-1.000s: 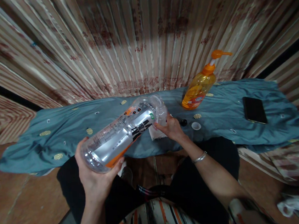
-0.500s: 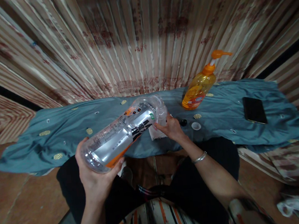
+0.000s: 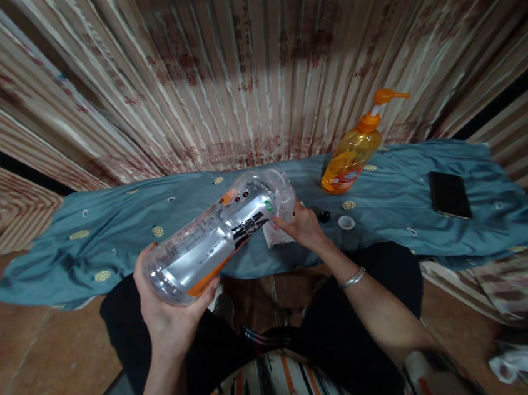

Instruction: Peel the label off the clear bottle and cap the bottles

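My left hand (image 3: 174, 304) is wrapped round the base of a large clear plastic bottle (image 3: 207, 244) with a silver and orange label. The bottle is tilted, its far end pointing up and to the right over the blue cloth. At that end my right hand (image 3: 302, 225) grips what looks like a clear plastic cup (image 3: 284, 189), which meets the bottle's top; its fingers are partly hidden behind the clear plastic. Whether liquid is in the bottle or cup I cannot tell. Below them, a white tissue (image 3: 275, 237) lies on the cloth.
On the blue cloth-covered bench (image 3: 121, 237) stands an orange pump bottle (image 3: 351, 154). Nearer me lie a small black cap (image 3: 324, 216) and a small white lid (image 3: 346, 222). A dark phone (image 3: 449, 194) rests at the right. A striped curtain (image 3: 241, 68) hangs behind the bench.
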Action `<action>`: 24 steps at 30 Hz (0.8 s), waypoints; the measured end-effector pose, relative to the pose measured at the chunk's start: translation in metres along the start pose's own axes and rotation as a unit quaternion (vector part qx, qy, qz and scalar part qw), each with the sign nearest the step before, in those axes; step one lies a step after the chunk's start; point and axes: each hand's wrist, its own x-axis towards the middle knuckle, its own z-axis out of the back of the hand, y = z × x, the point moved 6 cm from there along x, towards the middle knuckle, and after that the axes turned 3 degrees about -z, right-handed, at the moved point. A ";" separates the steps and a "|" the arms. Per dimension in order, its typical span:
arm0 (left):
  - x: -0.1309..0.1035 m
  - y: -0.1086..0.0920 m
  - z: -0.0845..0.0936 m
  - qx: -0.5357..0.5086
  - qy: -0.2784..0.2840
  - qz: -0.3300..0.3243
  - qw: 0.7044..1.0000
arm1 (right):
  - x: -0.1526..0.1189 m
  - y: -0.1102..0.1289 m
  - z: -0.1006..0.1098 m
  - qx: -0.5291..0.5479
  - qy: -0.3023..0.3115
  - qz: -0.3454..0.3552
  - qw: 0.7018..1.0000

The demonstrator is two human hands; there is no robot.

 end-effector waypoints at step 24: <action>0.000 0.001 0.002 0.006 -0.002 0.014 1.000 | 0.001 0.003 0.003 -0.014 0.008 -0.017 1.000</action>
